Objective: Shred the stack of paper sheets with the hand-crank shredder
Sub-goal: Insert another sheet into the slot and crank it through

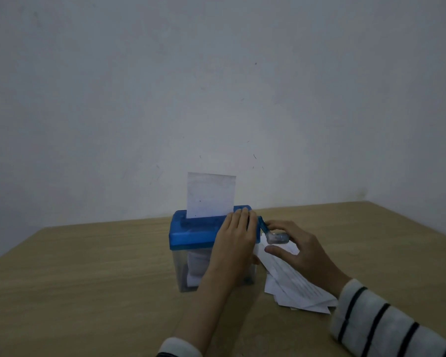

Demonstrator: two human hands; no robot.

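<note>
A small shredder (pixel 191 234) with a blue lid and a clear bin stands on the wooden table (pixel 88 279). A white sheet (pixel 211 194) sticks upright out of its slot. Shredded paper shows inside the bin (pixel 196 264). My left hand (pixel 236 240) rests flat over the lid's right end, fingers straight. The blue crank arm (pixel 264 226) hangs down to the right and ends in a clear knob (pixel 277 238). My right hand (pixel 294 249) curls around that knob, thumb below it. A loose stack of white sheets (pixel 294 287) lies on the table under my right hand.
A plain pale wall rises directly behind the table's far edge. The table's right edge runs diagonally at the right. Striped white sleeves cover both forearms at the bottom of the view.
</note>
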